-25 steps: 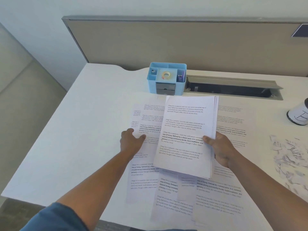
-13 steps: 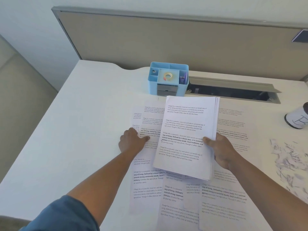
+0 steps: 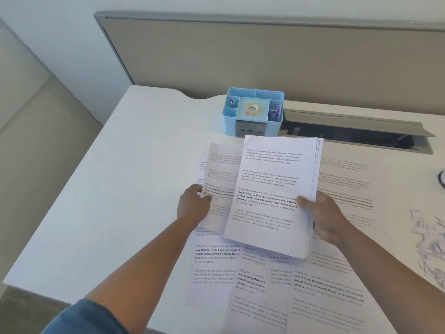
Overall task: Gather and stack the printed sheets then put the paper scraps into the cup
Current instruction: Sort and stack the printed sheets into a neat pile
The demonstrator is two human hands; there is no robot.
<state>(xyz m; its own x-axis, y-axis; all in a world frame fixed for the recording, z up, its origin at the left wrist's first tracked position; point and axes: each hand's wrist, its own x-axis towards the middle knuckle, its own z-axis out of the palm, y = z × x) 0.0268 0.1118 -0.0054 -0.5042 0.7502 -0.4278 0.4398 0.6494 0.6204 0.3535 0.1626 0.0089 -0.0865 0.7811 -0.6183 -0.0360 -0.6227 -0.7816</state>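
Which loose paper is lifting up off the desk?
The sheet pinched by the left hand, just left of the held stack. It curls upward, while the other sheets lie flat.

A gathered stack of printed sheets, white with short blocks of black text, is held tilted above the middle of the white surface, its edges roughly squared. Beside its left edge a single sheet is lifted and blurred. More loose sheets lie flat and overlapping beneath and toward the near edge, with others spread toward the right. A heap of white paper scraps sits at the right edge; only a sliver of the cup shows there.
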